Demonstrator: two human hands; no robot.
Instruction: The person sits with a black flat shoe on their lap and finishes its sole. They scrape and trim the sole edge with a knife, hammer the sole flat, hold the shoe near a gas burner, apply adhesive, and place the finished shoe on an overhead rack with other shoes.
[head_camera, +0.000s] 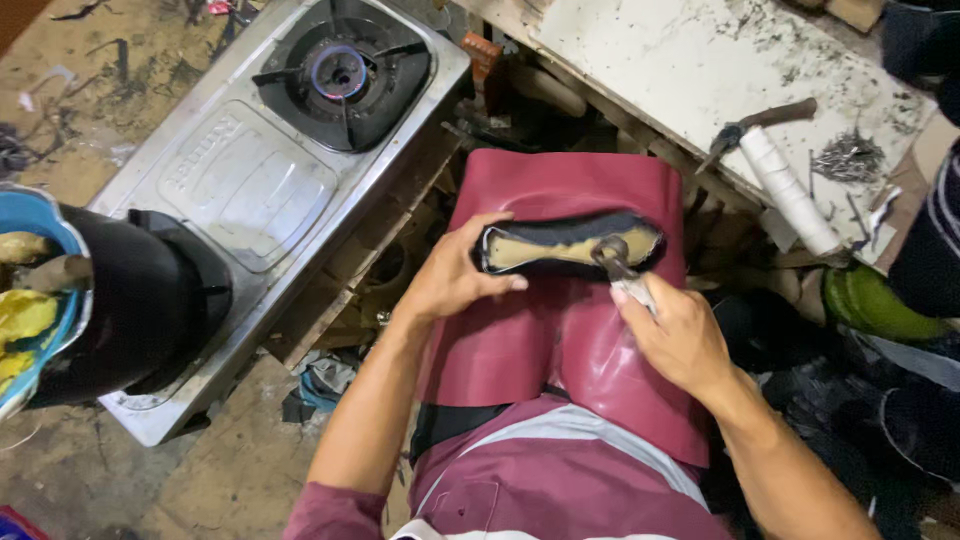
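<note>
Cluttered workshop floor surrounds a gas stove (290, 160). On the maroon apron (560, 330), left hand (455, 280) grips a black shoe sole (570, 245); right hand (680, 335) is closed around a brush (618, 265) touching it.

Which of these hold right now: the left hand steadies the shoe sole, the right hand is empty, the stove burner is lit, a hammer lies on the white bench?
1. The left hand steadies the shoe sole on the lap. True.
2. The right hand is empty. False: it grips a brush whose head touches the sole.
3. The stove burner is lit. False: no flame shows.
4. A hammer lies on the white bench. True.
</note>
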